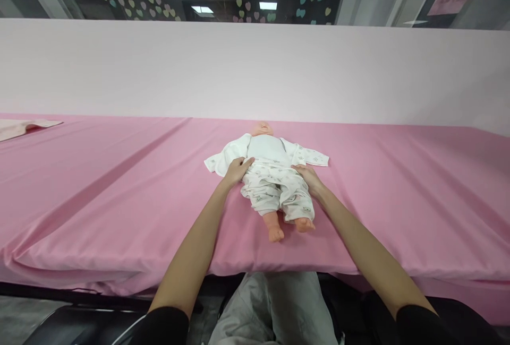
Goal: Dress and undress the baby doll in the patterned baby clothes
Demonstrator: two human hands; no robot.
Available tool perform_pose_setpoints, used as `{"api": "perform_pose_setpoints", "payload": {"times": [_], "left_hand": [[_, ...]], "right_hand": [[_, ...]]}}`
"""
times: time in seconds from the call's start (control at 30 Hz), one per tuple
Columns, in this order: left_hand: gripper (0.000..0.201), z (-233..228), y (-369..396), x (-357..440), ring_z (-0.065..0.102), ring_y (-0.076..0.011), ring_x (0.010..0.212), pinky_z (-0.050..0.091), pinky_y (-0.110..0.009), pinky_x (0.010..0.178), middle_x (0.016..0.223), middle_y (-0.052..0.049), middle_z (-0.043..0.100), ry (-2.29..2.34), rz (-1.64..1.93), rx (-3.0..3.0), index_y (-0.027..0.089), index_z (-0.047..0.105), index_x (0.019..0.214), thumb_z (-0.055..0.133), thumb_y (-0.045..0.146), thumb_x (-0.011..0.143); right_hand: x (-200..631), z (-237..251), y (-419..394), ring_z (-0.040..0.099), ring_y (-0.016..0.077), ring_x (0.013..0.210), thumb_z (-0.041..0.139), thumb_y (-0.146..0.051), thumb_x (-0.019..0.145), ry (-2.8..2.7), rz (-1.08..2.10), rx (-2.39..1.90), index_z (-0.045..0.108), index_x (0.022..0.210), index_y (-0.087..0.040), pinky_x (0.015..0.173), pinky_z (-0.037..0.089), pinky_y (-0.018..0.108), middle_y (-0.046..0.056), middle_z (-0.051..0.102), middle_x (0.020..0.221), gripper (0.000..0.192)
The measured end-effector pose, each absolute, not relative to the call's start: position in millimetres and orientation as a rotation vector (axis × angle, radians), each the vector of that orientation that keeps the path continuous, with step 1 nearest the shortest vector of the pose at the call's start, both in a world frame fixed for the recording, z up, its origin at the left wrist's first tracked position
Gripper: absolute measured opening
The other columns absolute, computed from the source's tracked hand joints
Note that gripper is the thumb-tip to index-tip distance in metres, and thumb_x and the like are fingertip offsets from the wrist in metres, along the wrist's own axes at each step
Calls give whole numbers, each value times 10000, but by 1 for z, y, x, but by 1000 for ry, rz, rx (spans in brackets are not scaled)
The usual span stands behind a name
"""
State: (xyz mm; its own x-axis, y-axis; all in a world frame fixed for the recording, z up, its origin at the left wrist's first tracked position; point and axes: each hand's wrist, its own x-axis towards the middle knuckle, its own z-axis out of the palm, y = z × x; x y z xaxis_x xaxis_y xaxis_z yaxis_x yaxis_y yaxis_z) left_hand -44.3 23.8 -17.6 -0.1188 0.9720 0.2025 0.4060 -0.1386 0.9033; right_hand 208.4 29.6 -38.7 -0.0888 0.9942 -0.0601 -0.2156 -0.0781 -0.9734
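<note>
A baby doll (274,232) lies on its back, its head at the far side and its bare feet toward me. It wears a white long-sleeved top (232,152), spread to both sides over a pale front, and white patterned baby pants (260,188) that reach its lower legs. At the waistband's left side, my left hand (238,169) is closed on the pants, thumb on top. My right hand (309,177) grips the waistband on the opposite side. The fingertips of both hands are partly hidden by cloth.
Pink cloth (131,212) with a few creases covers the table. A light folded cloth (24,127) lies at the far left edge. Behind the table rises a white partition (239,69), with dark windows bearing heart stickers above it. Dark chairs stand below the near edge.
</note>
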Motion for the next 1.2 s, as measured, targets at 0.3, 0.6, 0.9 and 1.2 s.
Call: {"api": "perform_pose_setpoints", "payload": {"times": [0.3, 0.6, 0.9, 1.2], "left_hand": [[360, -18, 24, -38, 614, -196, 632, 476, -297, 594, 671, -62, 668, 1124, 1188, 967, 140, 636, 750, 699, 458, 592], [393, -23, 25, -23, 619, -243, 680, 487, -376, 670, 659, -83, 638, 941, 1344, 901, 155, 591, 761, 422, 506, 718], [192, -33, 34, -24, 483, -140, 778, 379, -260, 787, 707, 19, 484, 1328, 1648, 1344, 187, 450, 671, 532, 338, 758], [208, -42, 39, -22, 444, -131, 720, 348, -255, 731, 680, 35, 447, 1463, 1666, 1396, 192, 418, 680, 485, 311, 838]], "right_hand": [[209, -35, 31, 614, 215, 656, 572, -317, 709, -949, 1889, -881, 603, 748, -181, 598, 492, 340, 43, 648, 629, 145], [211, -30, 24, 487, 177, 537, 579, -386, 666, -949, 1631, -825, 483, 575, -226, 514, 397, 314, -7, 530, 514, 207], [207, -37, 27, 414, 116, 530, 673, -362, 623, -1007, 1484, -877, 462, 614, -221, 524, 369, 257, -47, 499, 572, 254], [203, -39, 65, 559, 170, 925, 709, -353, 555, -1257, 1190, -925, 508, 550, -179, 769, 409, 259, 24, 614, 1086, 266]]}}
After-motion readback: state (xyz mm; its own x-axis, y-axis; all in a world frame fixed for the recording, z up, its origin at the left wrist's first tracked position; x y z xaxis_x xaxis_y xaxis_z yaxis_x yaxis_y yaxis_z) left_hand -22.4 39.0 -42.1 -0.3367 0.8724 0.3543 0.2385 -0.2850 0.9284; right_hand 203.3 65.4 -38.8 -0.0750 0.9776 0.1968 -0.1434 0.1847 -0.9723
